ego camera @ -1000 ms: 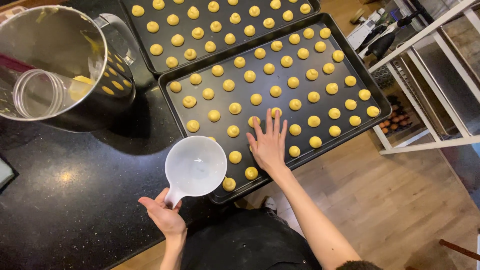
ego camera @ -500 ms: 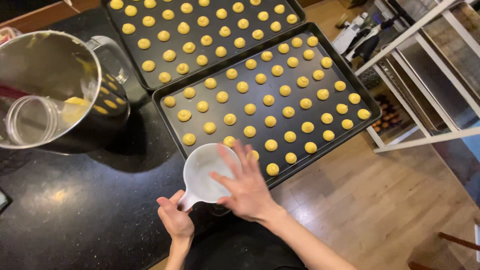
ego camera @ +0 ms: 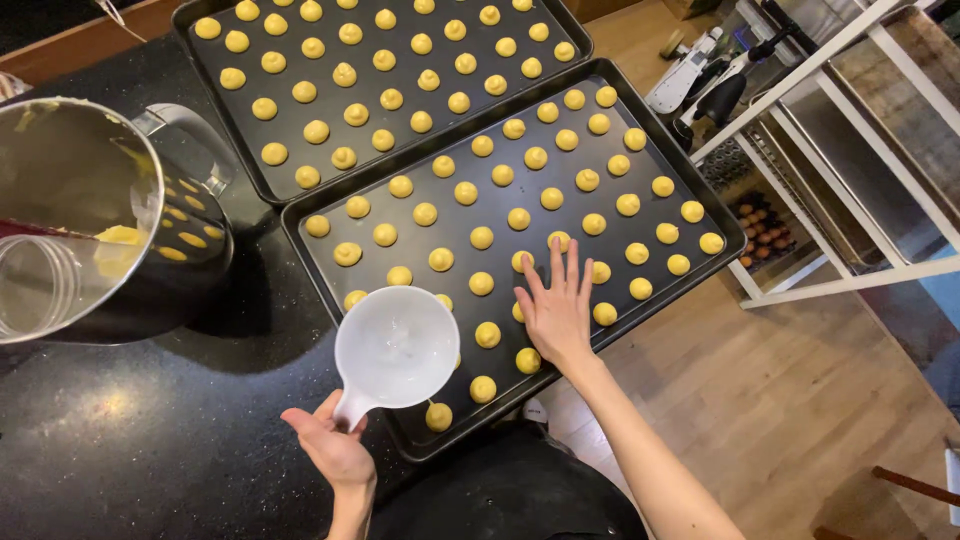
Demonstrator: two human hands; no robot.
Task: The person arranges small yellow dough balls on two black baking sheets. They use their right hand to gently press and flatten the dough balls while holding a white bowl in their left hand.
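Head view looked straight down on a black counter [ego camera: 150, 450]. At far left stood a steel mixing bowl [ego camera: 95, 215], tilted toward the camera, with a clear plastic jar [ego camera: 35, 285] lying across its near rim and some yellow batter inside. Right of it, the left hand [ego camera: 335, 450] gripped the short handle of a white measuring cup [ego camera: 395, 348], fingers curled around the handle from below, palm turned up. The cup's long axis ran from the handle at lower left to the round bowl at upper right; its mouth faced up, and whether it held liquid could not be told. The bowl of the cup hung over the near left corner of the front baking tray [ego camera: 330, 290], hiding a few mounds.

Further right, the right hand [ego camera: 557, 310] lay flat and open over the tray, fingers straight, spread a little and pointing away from the body, their tips at a dough mound [ego camera: 559, 241]. It held nothing. The cup lay just left of this hand, near but apart. Small yellow dough mounds stood in slanting rows across the front tray and across a second tray [ego camera: 235, 165] behind it. At far right, a white metal rack [ego camera: 850, 275] stood on the wooden floor [ego camera: 800, 400].
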